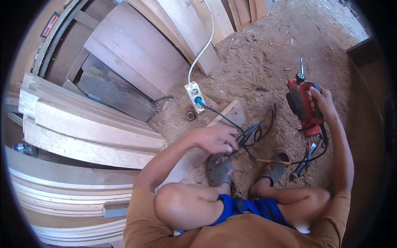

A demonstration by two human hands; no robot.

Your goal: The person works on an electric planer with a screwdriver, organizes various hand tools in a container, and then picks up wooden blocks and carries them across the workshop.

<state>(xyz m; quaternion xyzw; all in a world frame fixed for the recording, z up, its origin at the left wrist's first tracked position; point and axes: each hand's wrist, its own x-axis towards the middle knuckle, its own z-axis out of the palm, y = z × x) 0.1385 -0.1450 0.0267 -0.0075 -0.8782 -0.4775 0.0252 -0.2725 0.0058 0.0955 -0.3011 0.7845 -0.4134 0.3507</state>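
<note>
My right hand (324, 103) grips the handle of a red and black electric hand planer (306, 105), lifted at the right with its round knob and a thin metal rod pointing away from me. My left hand (217, 139) is at a loosely looped black power cable (250, 134), its bent fingers closed about the near side of the loops. One strand runs to a blue plug (199, 101) in a white power strip (194, 91). From the planer's rear, the cord passes a yellow-wrapped stretch (273, 161) near my feet.
Stacked pale boards (95, 132) fill the left side, and wide planks (136, 45) lean at the back. Sawdust covers the ground (264, 62). A hammer-like tool (304, 163) lies right of my sandals (219, 170). A short wood block (231, 113) and a tape roll (190, 115) lie near the strip.
</note>
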